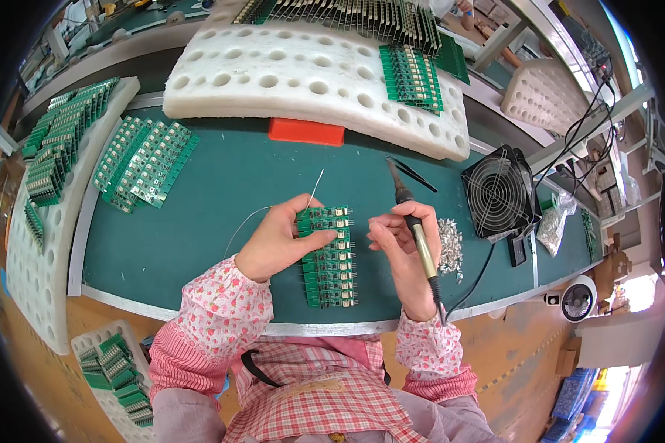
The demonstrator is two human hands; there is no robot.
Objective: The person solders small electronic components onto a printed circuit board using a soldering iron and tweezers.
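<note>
A black square fan (497, 193) is seen at right, with a clear plastic bag (558, 224) placed near it. A red block (307, 131) is partly covered by a white foam slab (292, 105) at upper centre. A round white fan (578, 301) is shown at lower right, above what may be blue crates (571, 399), blurred near the rim

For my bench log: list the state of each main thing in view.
Left hand: thumb on board panel, holding thin wire
Right hand: gripping soldering iron
soldering iron: tip up, clear of board panel
board panel: lying on green mat
black fan: upright; spinning unclear
tweezers: lying unheld
small components: loose, heaped
red block: sitting at foam tray near edge
</note>
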